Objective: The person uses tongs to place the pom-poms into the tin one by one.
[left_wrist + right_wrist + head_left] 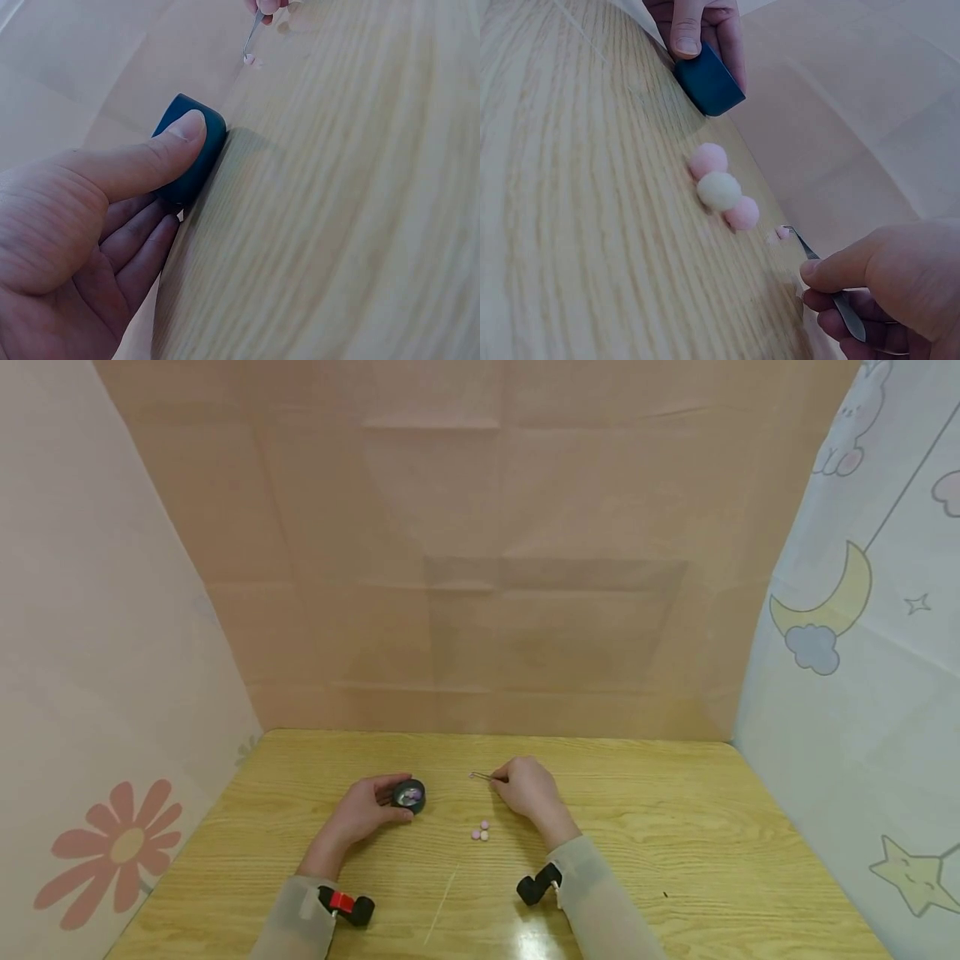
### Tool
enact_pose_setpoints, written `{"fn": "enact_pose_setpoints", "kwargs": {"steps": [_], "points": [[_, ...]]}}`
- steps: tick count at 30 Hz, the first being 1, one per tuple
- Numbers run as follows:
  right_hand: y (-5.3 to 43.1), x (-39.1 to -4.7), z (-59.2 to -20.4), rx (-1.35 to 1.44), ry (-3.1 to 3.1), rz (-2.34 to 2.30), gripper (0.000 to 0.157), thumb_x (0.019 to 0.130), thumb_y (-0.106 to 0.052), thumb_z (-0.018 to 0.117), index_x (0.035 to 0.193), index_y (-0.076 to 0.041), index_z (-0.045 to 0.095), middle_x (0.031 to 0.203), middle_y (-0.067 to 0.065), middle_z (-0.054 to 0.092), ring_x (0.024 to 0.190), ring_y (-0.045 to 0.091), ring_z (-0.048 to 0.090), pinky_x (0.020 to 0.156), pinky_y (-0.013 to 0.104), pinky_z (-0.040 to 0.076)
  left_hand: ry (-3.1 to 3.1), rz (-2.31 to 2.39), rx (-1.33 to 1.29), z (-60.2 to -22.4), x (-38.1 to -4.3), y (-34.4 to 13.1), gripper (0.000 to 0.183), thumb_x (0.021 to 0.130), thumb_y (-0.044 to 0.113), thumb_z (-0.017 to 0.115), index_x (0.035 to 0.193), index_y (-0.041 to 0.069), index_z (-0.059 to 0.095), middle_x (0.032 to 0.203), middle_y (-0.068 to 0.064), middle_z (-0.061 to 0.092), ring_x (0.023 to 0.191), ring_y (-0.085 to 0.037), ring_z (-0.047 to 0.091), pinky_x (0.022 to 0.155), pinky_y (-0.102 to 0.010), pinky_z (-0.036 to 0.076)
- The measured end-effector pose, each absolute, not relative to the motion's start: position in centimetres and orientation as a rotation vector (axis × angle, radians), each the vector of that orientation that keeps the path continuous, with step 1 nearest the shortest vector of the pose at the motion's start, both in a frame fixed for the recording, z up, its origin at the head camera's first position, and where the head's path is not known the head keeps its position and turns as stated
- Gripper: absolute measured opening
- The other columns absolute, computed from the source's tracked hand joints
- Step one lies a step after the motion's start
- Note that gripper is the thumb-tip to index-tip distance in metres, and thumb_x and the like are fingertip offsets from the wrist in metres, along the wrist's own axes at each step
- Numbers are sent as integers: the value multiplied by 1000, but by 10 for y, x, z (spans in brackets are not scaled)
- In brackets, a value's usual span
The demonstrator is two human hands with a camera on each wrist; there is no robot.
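My left hand (358, 814) grips a small dark teal round cup (201, 169) by its side, thumb on the near face. Several small pale and purple pieces show inside the cup in the head view. My right hand (528, 791) pinches metal tweezers (846, 313) with bent tips. At the tweezers' tips is a small pink ball (782, 232), low over the table or touching it; I cannot tell which. Between the hands, nearer me, two pink pompoms (708, 160) and a cream pompom (719, 191) lie close together on the table.
The wood-grain table (675, 827) ends at a brown cloth backdrop (480, 643). Patterned cloths hang at left (60, 693) and right (832, 760). A small dark speck (665, 894) lies right of the right forearm. Each sleeve carries a black wrist camera (534, 889).
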State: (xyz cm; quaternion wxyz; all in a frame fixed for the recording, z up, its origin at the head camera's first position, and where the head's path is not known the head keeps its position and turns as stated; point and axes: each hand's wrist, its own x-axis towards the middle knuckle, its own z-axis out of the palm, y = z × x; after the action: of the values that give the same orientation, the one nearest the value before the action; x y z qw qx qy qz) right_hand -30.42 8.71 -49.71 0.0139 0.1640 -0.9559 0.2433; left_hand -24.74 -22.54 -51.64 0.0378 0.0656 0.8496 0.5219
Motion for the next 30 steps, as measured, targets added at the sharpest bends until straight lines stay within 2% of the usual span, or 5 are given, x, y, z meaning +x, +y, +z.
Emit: {"fn": "enact_pose_setpoints", "kwargs": {"steps": [17, 30], "points": [[88, -303, -495, 498, -2977, 771, 17, 100, -25, 78, 112, -17, 87, 110, 2, 81, 101, 25, 76, 85, 48, 62, 2597, 1603, 192, -516, -247, -225, 66, 88, 10, 91, 148, 5, 65, 144, -17, 66, 136, -38, 61, 112, -54, 49], [83, -299, -489, 569, -2928, 762, 16, 101, -25, 77, 110, -18, 87, 107, 1, 81, 96, 22, 76, 81, 44, 62, 2604, 1598, 181, -518, -247, -224, 66, 87, 10, 91, 148, 5, 65, 144, -17, 66, 136, -38, 61, 112, -53, 49]]}}
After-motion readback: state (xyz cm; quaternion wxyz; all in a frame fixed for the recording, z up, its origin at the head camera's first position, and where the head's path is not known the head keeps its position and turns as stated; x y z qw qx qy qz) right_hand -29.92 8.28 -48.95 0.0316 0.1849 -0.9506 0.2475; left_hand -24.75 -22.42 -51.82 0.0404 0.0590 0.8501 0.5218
